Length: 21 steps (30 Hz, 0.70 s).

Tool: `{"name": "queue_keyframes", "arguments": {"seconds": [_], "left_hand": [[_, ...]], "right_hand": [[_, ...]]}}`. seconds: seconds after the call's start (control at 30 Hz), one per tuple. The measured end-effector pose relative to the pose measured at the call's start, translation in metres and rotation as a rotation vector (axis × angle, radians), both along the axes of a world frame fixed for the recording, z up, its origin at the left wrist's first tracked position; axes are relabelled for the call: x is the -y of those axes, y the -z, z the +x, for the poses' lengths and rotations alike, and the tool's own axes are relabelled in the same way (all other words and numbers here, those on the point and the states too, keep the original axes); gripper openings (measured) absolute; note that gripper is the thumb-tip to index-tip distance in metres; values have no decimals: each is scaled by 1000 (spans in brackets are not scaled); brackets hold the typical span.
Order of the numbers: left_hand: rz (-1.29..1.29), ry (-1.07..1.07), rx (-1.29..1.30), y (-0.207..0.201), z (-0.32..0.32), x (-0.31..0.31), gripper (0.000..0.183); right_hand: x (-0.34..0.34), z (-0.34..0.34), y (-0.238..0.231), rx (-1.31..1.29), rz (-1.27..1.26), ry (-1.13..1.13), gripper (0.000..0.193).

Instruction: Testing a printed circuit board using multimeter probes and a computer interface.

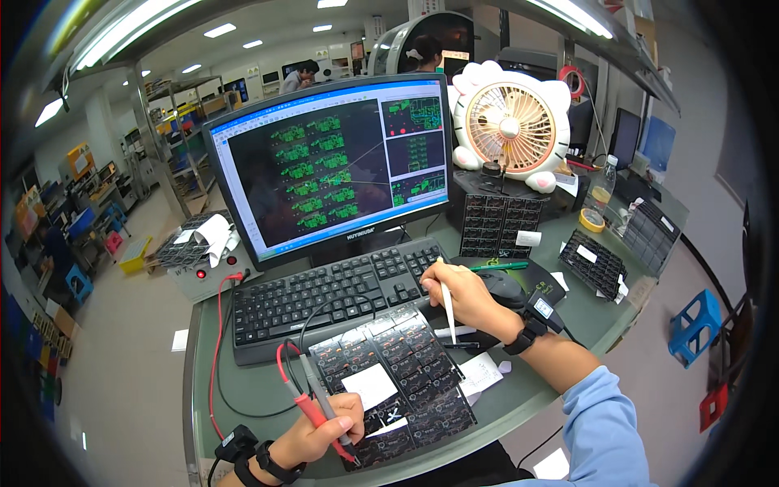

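My left hand (329,430), at the lower middle, is closed round a red test probe (306,406) and a slim grey probe (317,385) beside it. Their tips point down at the near left edge of a black circuit board panel (430,380). A white paper slip (369,385) lies on that panel. My right hand (471,299) is over the right end of the black keyboard (341,294), closed on a thin white pen-like stick (449,315). Its lower end points toward a small black item (461,345) beside the panel.
A monitor (316,183) with green circuit layouts stands behind the keyboard. Farther right are a cat-shaped fan (510,126), a mouse (501,288), a green pen (499,266), more board panels (592,264) and a bottle (602,187). A tester box (199,280) with a red lead (217,349) is left.
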<state>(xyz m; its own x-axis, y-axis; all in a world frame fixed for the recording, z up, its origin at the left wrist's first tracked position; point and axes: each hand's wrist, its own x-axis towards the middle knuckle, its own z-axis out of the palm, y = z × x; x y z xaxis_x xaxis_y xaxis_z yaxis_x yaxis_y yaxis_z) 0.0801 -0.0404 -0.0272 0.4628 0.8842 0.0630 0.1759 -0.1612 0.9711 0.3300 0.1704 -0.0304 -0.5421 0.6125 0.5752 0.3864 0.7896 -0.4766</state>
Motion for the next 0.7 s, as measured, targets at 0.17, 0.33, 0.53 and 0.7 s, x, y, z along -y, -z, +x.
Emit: {"name": "queue_keyframes", "arguments": {"seconds": [0.17, 0.33, 0.53, 0.7], "left_hand": [[103, -104, 138, -1, -6, -2, 59], [334, -327, 633, -11, -29, -8, 58], [382, -432, 1007, -29, -65, -18, 51], [388, -529, 1008, -29, -72, -17, 49]], "right_hand": [[-2, 0, 2, -102, 44, -31, 14], [-4, -12, -19, -153, -328, -128, 18], [-5, -66, -19, 215, -103, -438, 11], [8, -112, -11, 272, 50, -465, 10]]}}
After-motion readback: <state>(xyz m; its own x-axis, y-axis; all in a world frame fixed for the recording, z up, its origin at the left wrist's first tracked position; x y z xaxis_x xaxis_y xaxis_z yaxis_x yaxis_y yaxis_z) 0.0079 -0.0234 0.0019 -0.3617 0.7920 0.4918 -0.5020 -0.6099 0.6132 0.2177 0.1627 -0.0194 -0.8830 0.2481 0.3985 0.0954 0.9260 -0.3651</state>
